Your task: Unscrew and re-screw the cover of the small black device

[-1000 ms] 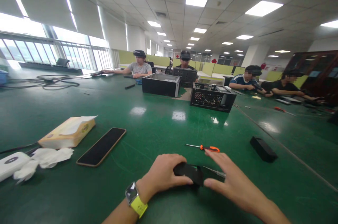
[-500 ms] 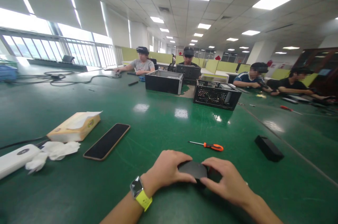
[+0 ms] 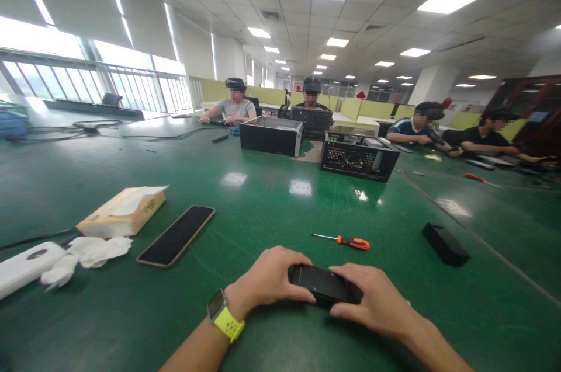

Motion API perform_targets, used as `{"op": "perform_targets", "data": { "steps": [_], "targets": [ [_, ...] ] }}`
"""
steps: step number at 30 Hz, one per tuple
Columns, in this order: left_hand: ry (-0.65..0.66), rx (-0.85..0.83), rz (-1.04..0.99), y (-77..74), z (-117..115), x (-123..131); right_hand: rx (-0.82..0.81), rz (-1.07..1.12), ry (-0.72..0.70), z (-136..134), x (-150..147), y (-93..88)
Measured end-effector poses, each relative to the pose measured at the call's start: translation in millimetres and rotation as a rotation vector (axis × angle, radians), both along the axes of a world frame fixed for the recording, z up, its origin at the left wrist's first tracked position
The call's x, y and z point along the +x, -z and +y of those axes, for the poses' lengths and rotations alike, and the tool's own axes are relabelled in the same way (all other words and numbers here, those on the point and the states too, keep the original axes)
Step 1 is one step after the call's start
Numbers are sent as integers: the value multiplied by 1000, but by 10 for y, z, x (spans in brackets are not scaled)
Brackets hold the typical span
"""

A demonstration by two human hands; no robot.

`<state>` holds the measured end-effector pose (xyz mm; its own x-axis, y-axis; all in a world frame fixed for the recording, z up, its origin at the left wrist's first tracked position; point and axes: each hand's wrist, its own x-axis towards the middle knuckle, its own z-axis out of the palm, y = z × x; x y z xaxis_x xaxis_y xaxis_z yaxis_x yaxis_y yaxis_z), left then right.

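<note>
Between my two hands, close to the near edge of view, is a small black box-shaped device (image 3: 321, 283); its exact kind I cannot make out. My left hand (image 3: 274, 278) grips its left end between thumb and fingers. The thumb and fingers of my right hand (image 3: 372, 299) close round the right end, hiding part of it. Tiny light marks show on its upward face. Just beyond the hands lies a screwdriver (image 3: 354, 242) with an orange and black handle, its shaft pointing left. A black block (image 3: 446, 244) rests farther right on the green table (image 3: 245, 208).
To the left lie a phone (image 3: 177, 236), a tissue pack (image 3: 123, 211), crumpled tissues (image 3: 94, 250) and a white device (image 3: 28, 267). Two open computer cases (image 3: 272, 137) stand farther back. Several people sit around the far side; another screwdriver (image 3: 475, 177) lies at right.
The black device has been turned in my hands, so a longer, flatter face with small marks now shows. Both hands have shifted slightly left. At the back, a person's arm has drawn in.
</note>
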<state>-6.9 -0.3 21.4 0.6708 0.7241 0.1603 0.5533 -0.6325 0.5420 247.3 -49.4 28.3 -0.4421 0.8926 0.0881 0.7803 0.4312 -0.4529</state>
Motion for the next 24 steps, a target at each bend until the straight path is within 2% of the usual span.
{"op": "perform_targets", "data": {
  "steps": [6, 9, 11, 13, 14, 16, 17, 18, 21, 24],
  "targets": [
    [-27, -10, 26, 22, 5, -36, -119, 50, 54, 31, -119, -96],
    [-38, 2, -18, 58, 10, -34, -74, 46, 64, -22, -253, -76],
    [-83, 35, -101, 67, 25, -28, -38, 72, 68, -4, -209, -81],
    [-183, 89, -215, 63, 50, -19, 0, 97, 149, 122, 49, -136],
    [-241, 116, -264, 60, 64, -13, 51, 95, 268, 229, 260, -178],
    [-320, 163, -316, 65, 82, -2, 169, -11, 687, 501, 779, -266],
    [-339, 184, -321, 74, 86, 3, 174, -112, 888, 643, 1045, -298],
    [-339, 191, -313, 88, 86, 8, 166, -154, 984, 773, 1288, -312],
    [-322, 179, -273, 147, 77, 21, 105, -211, 1101, 1026, 1755, -225],
    [-326, 175, -245, 200, 79, 30, 23, -248, 1105, 1089, 1861, -43]
  ]
}}
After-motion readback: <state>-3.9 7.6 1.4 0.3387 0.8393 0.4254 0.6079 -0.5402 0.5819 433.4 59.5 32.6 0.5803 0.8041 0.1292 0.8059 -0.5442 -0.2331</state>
